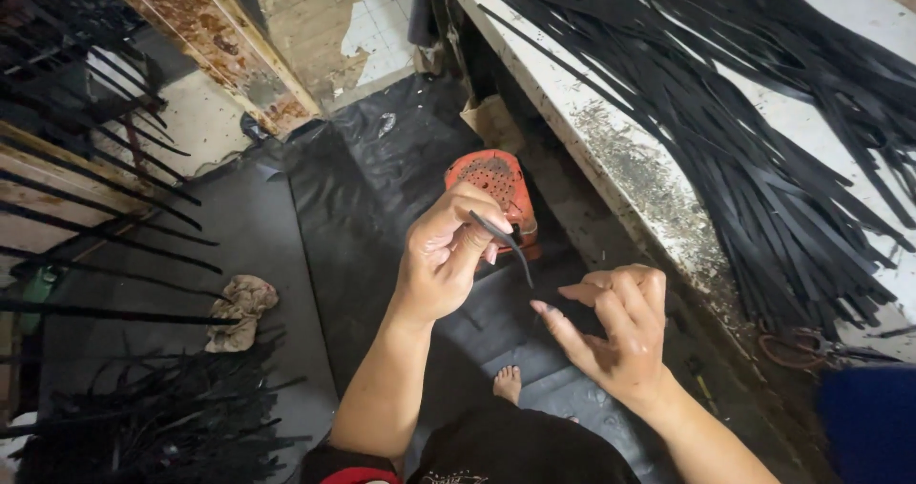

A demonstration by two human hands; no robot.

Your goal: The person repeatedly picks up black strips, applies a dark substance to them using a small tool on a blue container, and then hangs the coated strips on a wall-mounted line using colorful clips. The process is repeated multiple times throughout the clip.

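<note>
- Looking down, we see the left hand (441, 255) raised over the floor, its fingers (468, 219) pinched together on a thin black strip (506, 241).
- The strip bends over the left fingertips & hangs down toward the right hand (620, 326), w/ its free end in the air.
- The right hand is just beside the strip's lower end, not touching it; fingers apart, index pointing left, holding nothing.
- Under the hands lies a black plastic sheet (382, 178) on the floor, w/ an orange stool (496, 183) behind the left hand.
- On the right, a white worktop (620, 150) carries a big pile of black strips (792, 159).
- A crumpled rag (243, 307) lies at left, near more dark strips (162, 417).
- We see a bare foot (509, 384) below the hands.
</note>
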